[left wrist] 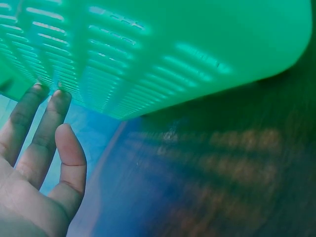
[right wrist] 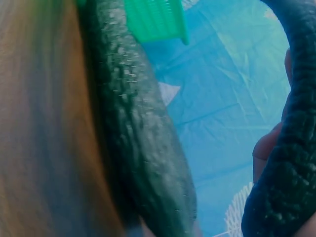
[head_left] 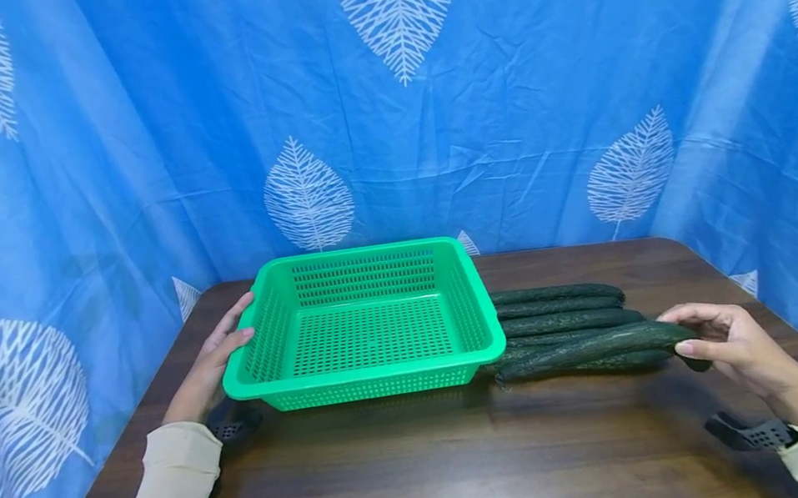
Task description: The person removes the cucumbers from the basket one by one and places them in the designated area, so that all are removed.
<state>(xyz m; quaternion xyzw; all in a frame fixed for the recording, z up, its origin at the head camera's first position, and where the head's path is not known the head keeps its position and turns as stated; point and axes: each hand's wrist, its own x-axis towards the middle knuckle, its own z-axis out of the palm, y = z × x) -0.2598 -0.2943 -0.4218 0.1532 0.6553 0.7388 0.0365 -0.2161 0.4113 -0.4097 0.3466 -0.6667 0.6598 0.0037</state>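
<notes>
A green plastic basket with slotted walls stands on the table, and nothing lies in it. My left hand holds its left rim, thumb over the edge. The left wrist view shows fingers extended against the outer wall. Right of the basket lie several dark green cucumbers side by side. My right hand grips the right end of the nearest cucumber between thumb and fingers. One cucumber crosses the right wrist view; fingers show behind another. Whether the hand touches both, I cannot tell.
A brown wooden table bears everything. Behind it and at both sides hangs a blue curtain with white leaf prints. The basket's right side hides the left ends of some cucumbers.
</notes>
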